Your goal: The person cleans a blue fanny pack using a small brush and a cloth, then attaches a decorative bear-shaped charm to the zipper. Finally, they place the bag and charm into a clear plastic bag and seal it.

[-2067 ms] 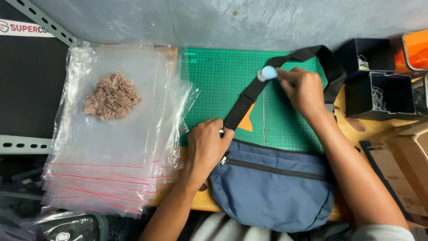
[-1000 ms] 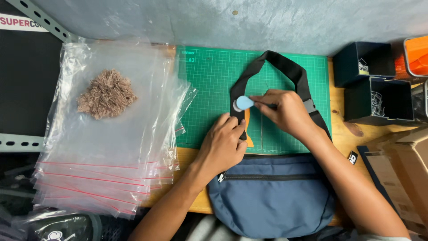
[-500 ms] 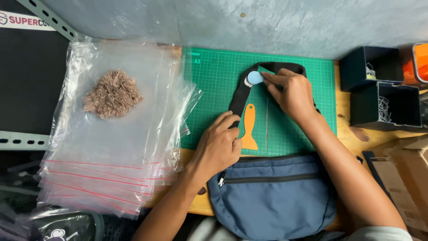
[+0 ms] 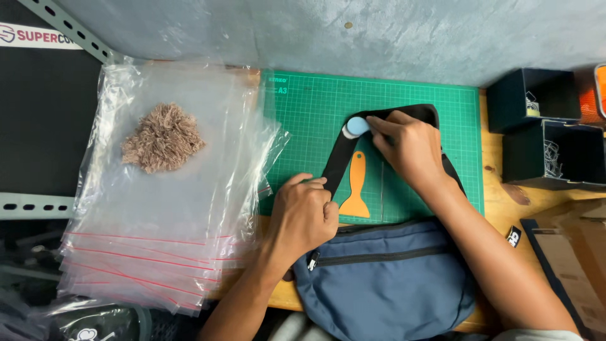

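A blue waist bag (image 4: 385, 278) lies at the near edge of the table, its black strap (image 4: 338, 158) looping up over a green cutting mat (image 4: 303, 120). My right hand (image 4: 407, 145) holds a small light-blue round tool (image 4: 356, 126) pressed on the strap near the top of the loop. My left hand (image 4: 306, 215) pins the lower end of the strap down against the mat, just beside the bag's zip. An orange plastic scraper (image 4: 356, 186) lies on the mat inside the strap loop, between my two hands.
A stack of clear zip bags (image 4: 158, 252) covers the left of the table, with a brown fluffy clump (image 4: 163, 137) on top. Black open boxes (image 4: 543, 132) stand at the right, a cardboard box (image 4: 577, 252) below them. A grey wall runs along the back.
My right hand has slid the blue round tool along the strap, down toward my left hand and back up to the loop's top. The strap loop has shifted left, uncovering the orange scraper.
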